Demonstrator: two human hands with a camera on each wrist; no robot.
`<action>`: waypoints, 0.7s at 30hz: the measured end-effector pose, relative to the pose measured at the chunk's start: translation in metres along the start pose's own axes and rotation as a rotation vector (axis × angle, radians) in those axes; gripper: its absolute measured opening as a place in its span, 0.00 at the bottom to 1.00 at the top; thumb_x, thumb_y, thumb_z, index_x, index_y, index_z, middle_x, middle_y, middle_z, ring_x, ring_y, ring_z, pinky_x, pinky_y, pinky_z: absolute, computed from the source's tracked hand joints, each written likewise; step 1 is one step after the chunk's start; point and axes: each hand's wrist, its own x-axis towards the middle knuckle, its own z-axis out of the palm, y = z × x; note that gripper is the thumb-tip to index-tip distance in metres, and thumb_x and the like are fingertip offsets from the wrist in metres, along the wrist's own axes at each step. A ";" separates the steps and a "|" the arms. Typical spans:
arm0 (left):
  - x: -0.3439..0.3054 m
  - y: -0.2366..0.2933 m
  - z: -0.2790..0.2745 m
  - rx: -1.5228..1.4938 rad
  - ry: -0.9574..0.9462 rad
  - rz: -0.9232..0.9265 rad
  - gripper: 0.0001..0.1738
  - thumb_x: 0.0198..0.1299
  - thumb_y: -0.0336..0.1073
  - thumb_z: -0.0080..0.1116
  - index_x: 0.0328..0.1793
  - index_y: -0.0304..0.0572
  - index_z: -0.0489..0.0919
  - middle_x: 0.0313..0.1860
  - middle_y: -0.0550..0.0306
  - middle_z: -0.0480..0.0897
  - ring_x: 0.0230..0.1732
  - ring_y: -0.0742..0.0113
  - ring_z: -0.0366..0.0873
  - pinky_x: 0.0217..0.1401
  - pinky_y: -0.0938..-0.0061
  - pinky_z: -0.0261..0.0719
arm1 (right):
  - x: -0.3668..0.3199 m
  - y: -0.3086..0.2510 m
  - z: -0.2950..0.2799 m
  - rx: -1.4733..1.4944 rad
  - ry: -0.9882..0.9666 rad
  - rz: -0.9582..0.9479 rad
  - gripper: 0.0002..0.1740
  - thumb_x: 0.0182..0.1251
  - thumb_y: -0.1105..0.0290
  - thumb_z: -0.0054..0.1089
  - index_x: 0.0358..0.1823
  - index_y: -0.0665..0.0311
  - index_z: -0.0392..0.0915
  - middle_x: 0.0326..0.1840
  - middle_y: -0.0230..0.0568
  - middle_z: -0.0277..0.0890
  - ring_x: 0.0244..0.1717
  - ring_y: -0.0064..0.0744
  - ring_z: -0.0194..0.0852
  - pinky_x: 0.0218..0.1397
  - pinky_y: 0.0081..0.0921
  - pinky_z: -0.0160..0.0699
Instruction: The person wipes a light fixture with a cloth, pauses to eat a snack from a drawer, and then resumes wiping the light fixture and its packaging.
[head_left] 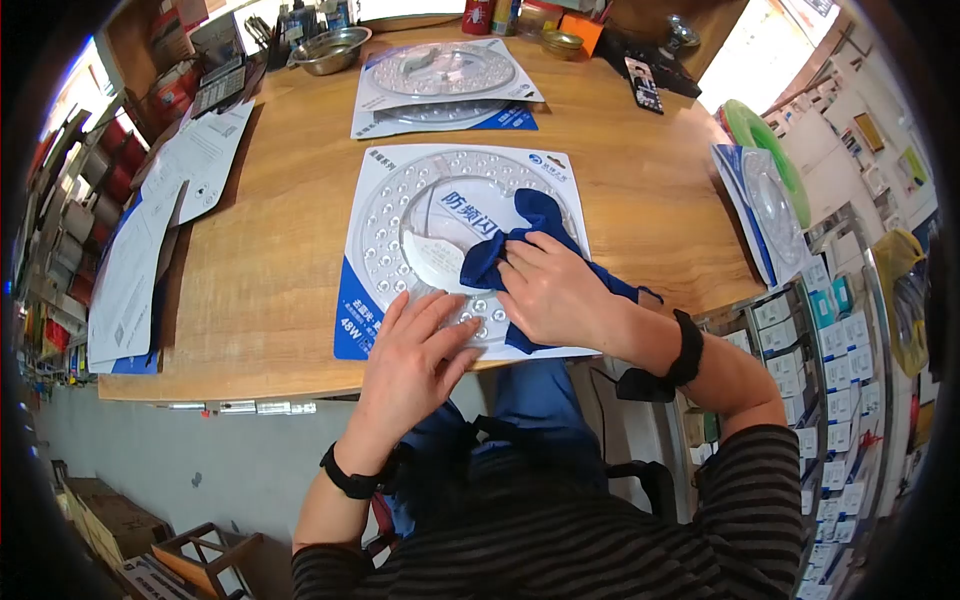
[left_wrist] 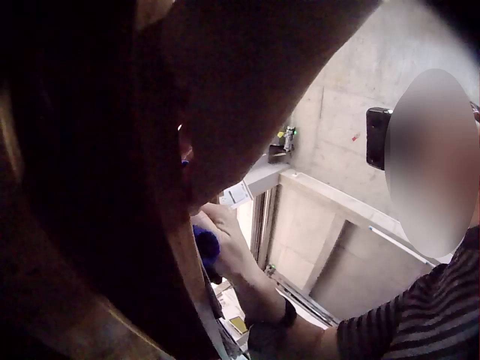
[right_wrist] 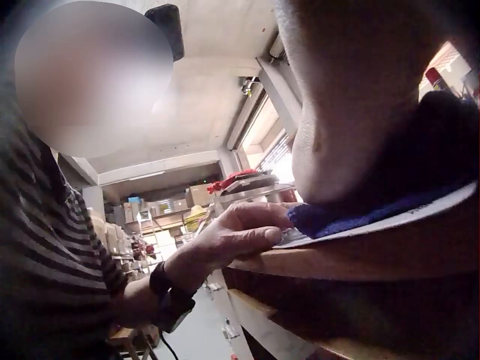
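Note:
A flat blister pack (head_left: pixel 375 225) lies at the table's front edge in the head view. Its clear plastic covers a ring of round lenses like an LED lamp panel, and the card is printed blue with "48W". My right hand (head_left: pixel 555 295) grips a dark blue cloth (head_left: pixel 537 208), bunched under its fingers on the pack's right half. Part of the cloth spreads past the pack's right edge. My left hand (head_left: pixel 412 350) rests with loosely bent fingers on the pack's lower edge, left of the cloth. In the right wrist view, the cloth (right_wrist: pixel 337 217) lies close beside the left hand's fingertips.
More lamp packs (head_left: pixel 440 85) are stacked behind. White cards (head_left: pixel 130 280) lie along the table's left edge, and another pack (head_left: pixel 760 215) overhangs the right edge. A metal bowl (head_left: pixel 330 52), bottles and a phone-like device (head_left: pixel 643 85) stand or lie at the back.

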 end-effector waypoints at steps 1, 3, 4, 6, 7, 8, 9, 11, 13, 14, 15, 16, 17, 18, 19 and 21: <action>0.000 0.000 0.000 -0.001 0.005 0.004 0.16 0.51 0.36 0.67 0.47 0.47 0.82 0.55 0.55 0.78 0.61 0.56 0.72 0.69 0.52 0.62 | -0.005 -0.002 0.000 0.008 -0.003 -0.001 0.16 0.53 0.68 0.62 0.36 0.76 0.79 0.38 0.53 0.79 0.48 0.46 0.76 0.57 0.35 0.69; 0.001 0.000 0.000 0.000 0.010 0.010 0.16 0.50 0.36 0.67 0.47 0.47 0.82 0.55 0.55 0.78 0.61 0.56 0.72 0.69 0.52 0.62 | -0.014 -0.005 -0.002 0.067 0.047 0.043 0.14 0.52 0.69 0.62 0.35 0.75 0.79 0.36 0.52 0.79 0.44 0.44 0.77 0.53 0.34 0.72; 0.001 -0.001 0.001 0.001 0.010 0.014 0.15 0.51 0.36 0.66 0.47 0.47 0.82 0.55 0.55 0.78 0.62 0.56 0.72 0.69 0.52 0.62 | -0.015 -0.006 -0.002 0.081 0.055 0.075 0.13 0.51 0.70 0.63 0.35 0.73 0.79 0.35 0.50 0.79 0.42 0.41 0.78 0.50 0.33 0.74; 0.000 -0.002 0.001 0.005 0.010 0.019 0.15 0.51 0.36 0.66 0.47 0.47 0.82 0.55 0.56 0.78 0.62 0.57 0.71 0.69 0.52 0.61 | -0.018 -0.008 -0.003 0.102 0.033 0.105 0.12 0.50 0.70 0.63 0.34 0.72 0.80 0.34 0.50 0.79 0.42 0.41 0.78 0.49 0.32 0.74; 0.000 -0.002 0.000 -0.011 0.004 0.014 0.16 0.50 0.35 0.66 0.47 0.47 0.83 0.55 0.54 0.78 0.62 0.56 0.71 0.69 0.51 0.60 | -0.020 -0.008 -0.003 0.121 0.011 0.134 0.12 0.50 0.70 0.63 0.34 0.71 0.80 0.33 0.49 0.79 0.41 0.40 0.78 0.49 0.31 0.74; 0.000 -0.002 0.000 -0.025 -0.002 0.008 0.17 0.50 0.35 0.67 0.48 0.47 0.83 0.56 0.53 0.78 0.63 0.55 0.71 0.70 0.50 0.59 | -0.020 -0.008 -0.005 0.122 0.016 0.131 0.12 0.50 0.70 0.63 0.34 0.71 0.80 0.33 0.49 0.79 0.41 0.40 0.78 0.49 0.31 0.74; 0.000 -0.002 -0.001 -0.021 -0.001 0.008 0.17 0.50 0.35 0.67 0.48 0.47 0.83 0.56 0.53 0.78 0.63 0.55 0.71 0.70 0.50 0.59 | -0.020 -0.006 -0.006 0.192 0.084 0.172 0.09 0.54 0.69 0.60 0.30 0.70 0.79 0.31 0.49 0.78 0.38 0.38 0.78 0.44 0.31 0.74; 0.000 -0.001 -0.001 -0.033 -0.007 0.004 0.16 0.51 0.35 0.66 0.48 0.47 0.83 0.57 0.54 0.78 0.64 0.56 0.71 0.71 0.50 0.58 | -0.023 -0.001 -0.010 0.259 0.154 0.210 0.11 0.59 0.67 0.57 0.25 0.68 0.77 0.28 0.50 0.77 0.35 0.35 0.78 0.39 0.30 0.73; 0.000 -0.002 -0.001 -0.028 -0.005 0.004 0.16 0.51 0.34 0.66 0.48 0.47 0.83 0.57 0.54 0.78 0.64 0.56 0.71 0.71 0.50 0.58 | -0.026 0.008 -0.015 0.975 0.327 0.675 0.14 0.67 0.66 0.52 0.32 0.70 0.79 0.34 0.47 0.80 0.38 0.34 0.79 0.42 0.28 0.74; 0.000 -0.001 -0.001 -0.027 -0.008 0.003 0.16 0.51 0.34 0.66 0.48 0.47 0.83 0.57 0.55 0.78 0.64 0.56 0.71 0.71 0.50 0.58 | -0.027 0.010 -0.017 0.971 0.330 0.677 0.14 0.67 0.66 0.52 0.32 0.70 0.79 0.34 0.47 0.80 0.38 0.34 0.79 0.42 0.28 0.74; 0.000 0.000 -0.001 -0.030 -0.010 0.009 0.16 0.51 0.34 0.66 0.48 0.47 0.83 0.57 0.55 0.78 0.64 0.56 0.71 0.71 0.50 0.58 | -0.028 0.012 -0.019 1.399 0.437 0.772 0.13 0.69 0.67 0.49 0.39 0.71 0.77 0.39 0.47 0.80 0.42 0.33 0.79 0.46 0.29 0.75; 0.000 0.000 -0.001 -0.017 -0.001 0.010 0.15 0.51 0.35 0.66 0.47 0.47 0.83 0.57 0.55 0.78 0.63 0.56 0.71 0.70 0.51 0.59 | -0.031 0.014 -0.021 1.832 0.547 0.847 0.14 0.71 0.68 0.46 0.47 0.72 0.75 0.43 0.46 0.79 0.45 0.32 0.79 0.51 0.30 0.77; 0.000 0.001 -0.001 -0.003 0.011 0.013 0.15 0.51 0.35 0.67 0.46 0.47 0.82 0.56 0.55 0.78 0.63 0.56 0.71 0.69 0.52 0.60 | -0.033 0.016 -0.023 2.269 0.657 0.895 0.17 0.73 0.69 0.43 0.54 0.73 0.72 0.47 0.45 0.78 0.48 0.31 0.79 0.55 0.30 0.78; -0.001 0.000 0.000 0.012 0.011 0.020 0.15 0.50 0.35 0.67 0.47 0.47 0.82 0.56 0.55 0.78 0.63 0.55 0.71 0.69 0.52 0.60 | -0.042 0.021 -0.027 2.263 0.666 0.889 0.17 0.73 0.69 0.43 0.54 0.73 0.72 0.47 0.45 0.78 0.48 0.31 0.79 0.55 0.30 0.78; 0.001 -0.001 0.000 0.012 0.017 0.027 0.15 0.50 0.35 0.67 0.47 0.47 0.82 0.56 0.55 0.78 0.63 0.55 0.71 0.69 0.52 0.60 | -0.055 0.028 -0.031 1.938 0.909 0.793 0.17 0.72 0.69 0.43 0.56 0.72 0.71 0.49 0.45 0.78 0.48 0.33 0.79 0.57 0.35 0.78; -0.001 0.001 0.000 0.009 0.004 0.012 0.16 0.50 0.34 0.67 0.47 0.47 0.82 0.56 0.56 0.78 0.63 0.55 0.71 0.69 0.51 0.60 | -0.063 0.033 -0.057 2.034 1.014 0.391 0.22 0.73 0.61 0.42 0.60 0.68 0.69 0.53 0.43 0.76 0.54 0.44 0.75 0.66 0.44 0.69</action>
